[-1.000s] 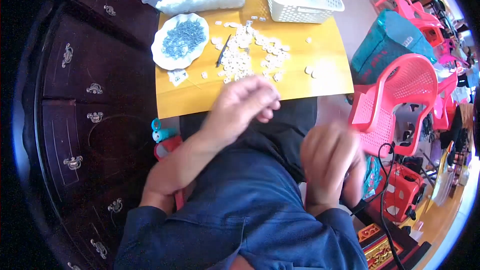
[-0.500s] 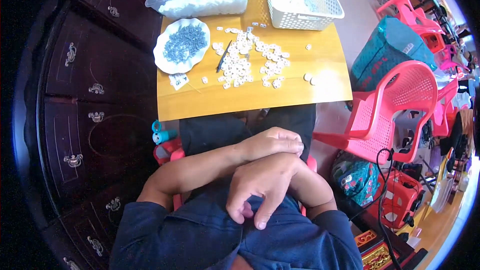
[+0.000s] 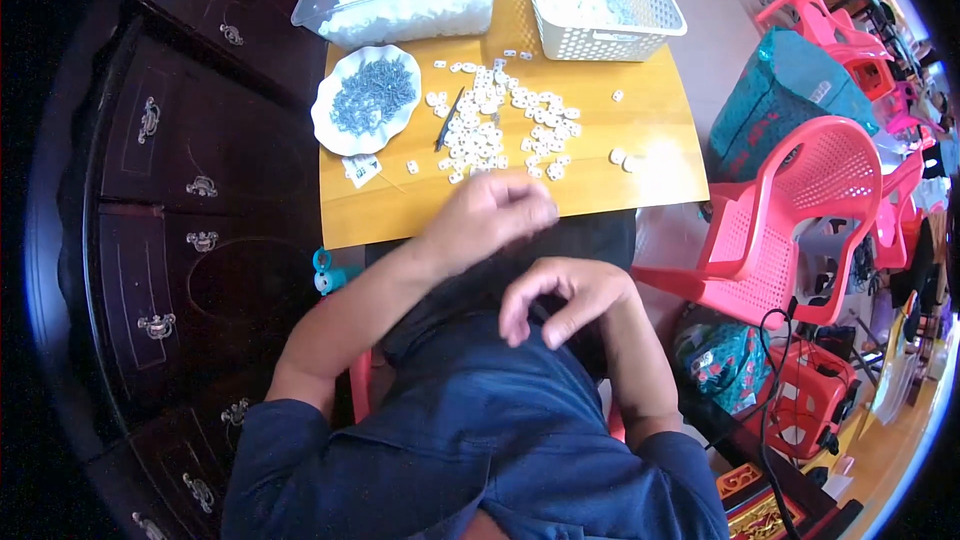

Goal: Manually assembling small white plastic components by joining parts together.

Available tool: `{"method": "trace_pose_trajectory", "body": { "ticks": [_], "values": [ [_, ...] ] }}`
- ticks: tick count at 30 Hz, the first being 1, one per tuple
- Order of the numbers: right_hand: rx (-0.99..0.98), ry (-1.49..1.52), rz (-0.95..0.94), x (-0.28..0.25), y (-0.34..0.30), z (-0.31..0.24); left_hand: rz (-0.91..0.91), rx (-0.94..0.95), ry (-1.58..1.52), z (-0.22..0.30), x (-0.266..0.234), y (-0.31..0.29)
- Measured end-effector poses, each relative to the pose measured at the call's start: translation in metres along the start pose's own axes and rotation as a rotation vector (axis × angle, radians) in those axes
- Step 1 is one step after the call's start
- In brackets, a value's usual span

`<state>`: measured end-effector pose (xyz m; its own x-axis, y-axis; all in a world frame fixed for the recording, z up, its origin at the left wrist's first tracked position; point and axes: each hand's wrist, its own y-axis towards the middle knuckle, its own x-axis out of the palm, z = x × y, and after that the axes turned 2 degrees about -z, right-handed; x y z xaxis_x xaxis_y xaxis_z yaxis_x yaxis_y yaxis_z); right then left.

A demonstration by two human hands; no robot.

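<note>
Left hand (image 3: 490, 218) is held forward, fingers (image 3: 540, 211) curled. Right hand (image 3: 578, 290) sits nearer the torso (image 3: 500, 420), bent inward, thumb parted.

Dish (image 3: 334, 136) on table (image 3: 370, 218), left — loose pieces (image 3: 475, 140) right of it — tub (image 3: 420, 28) behind dish, basket (image 3: 610, 46) right of tub.
</note>
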<state>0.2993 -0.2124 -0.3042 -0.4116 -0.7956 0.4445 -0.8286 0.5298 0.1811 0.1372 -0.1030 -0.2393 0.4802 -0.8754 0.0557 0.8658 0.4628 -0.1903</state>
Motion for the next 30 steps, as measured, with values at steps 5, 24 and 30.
{"method": "trace_pose_trajectory", "body": {
  "ticks": [5,24,30],
  "values": [
    [0.148,0.063,0.2,-0.014,0.023,0.033,0.326,0.341,0.807,-0.019,-0.033,0.073],
    [0.358,-0.477,0.471,-0.034,0.023,0.063,0.328,0.471,1.192,-0.045,-0.042,0.125],
    [0.363,-0.486,0.483,-0.04,0.021,0.068,0.272,0.407,1.266,-0.038,-0.043,0.144]
  ]
}}
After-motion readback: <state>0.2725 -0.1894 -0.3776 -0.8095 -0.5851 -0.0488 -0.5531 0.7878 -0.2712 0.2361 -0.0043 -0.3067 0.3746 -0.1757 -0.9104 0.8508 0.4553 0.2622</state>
